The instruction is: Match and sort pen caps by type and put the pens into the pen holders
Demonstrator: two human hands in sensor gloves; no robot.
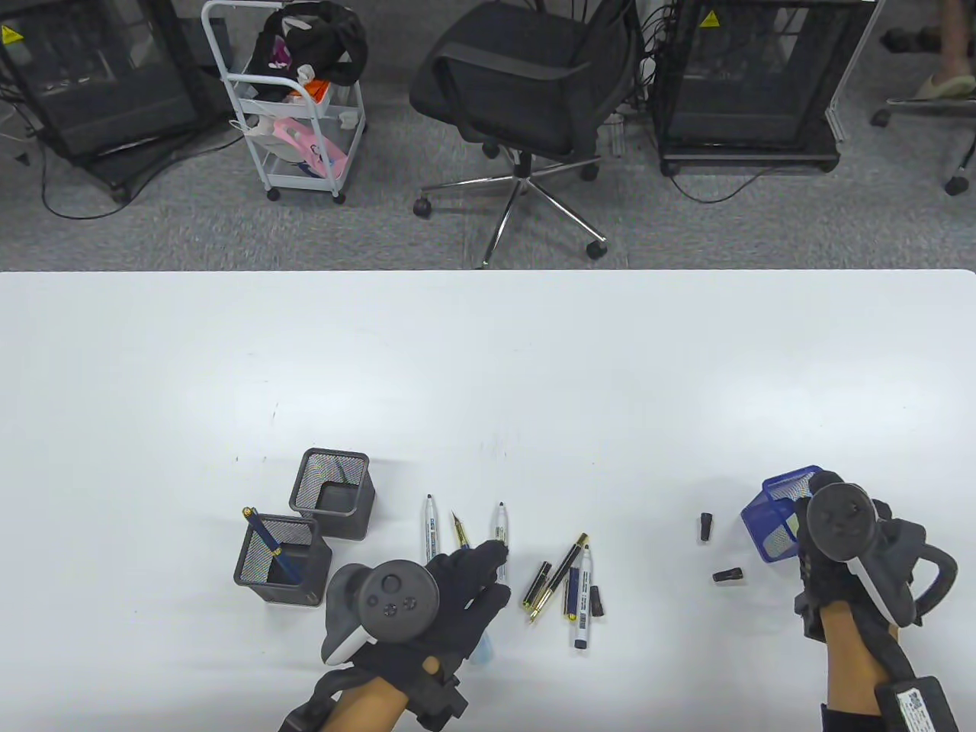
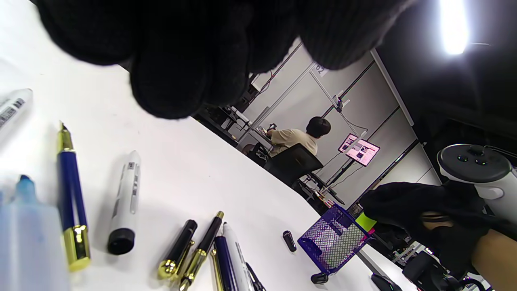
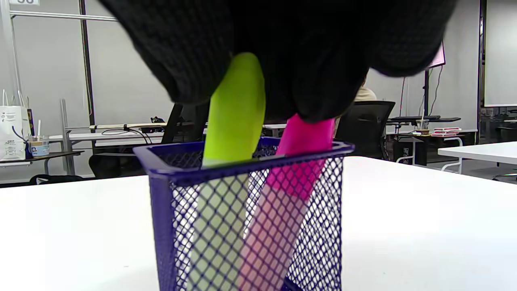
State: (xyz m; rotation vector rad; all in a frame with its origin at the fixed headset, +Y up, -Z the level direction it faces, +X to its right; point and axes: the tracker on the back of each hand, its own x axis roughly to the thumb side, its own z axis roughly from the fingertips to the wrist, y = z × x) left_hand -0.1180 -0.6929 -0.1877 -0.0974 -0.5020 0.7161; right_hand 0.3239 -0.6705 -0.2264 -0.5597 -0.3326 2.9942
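My right hand (image 1: 810, 534) is over the tilted blue mesh holder (image 1: 772, 520) at the right. In the right wrist view its fingers grip the tops of a green highlighter (image 3: 234, 113) and a pink highlighter (image 3: 301, 169), whose lower ends are inside the holder. My left hand (image 1: 497, 570) reaches with spread fingers over a row of loose pens, its fingertips at a white marker (image 1: 501, 528). A pale blue highlighter (image 1: 482, 650) lies under that hand. Two black caps (image 1: 706, 526) (image 1: 728, 575) lie left of the blue holder.
Two black mesh holders (image 1: 333, 492) (image 1: 282, 563) stand at the left, the nearer one holding a blue pen (image 1: 267, 537). Loose on the table are another white marker (image 1: 429, 530), a gold-nibbed pen (image 1: 460, 530), black-and-gold pen parts (image 1: 560, 576) and a blue-capped marker (image 1: 582, 602).
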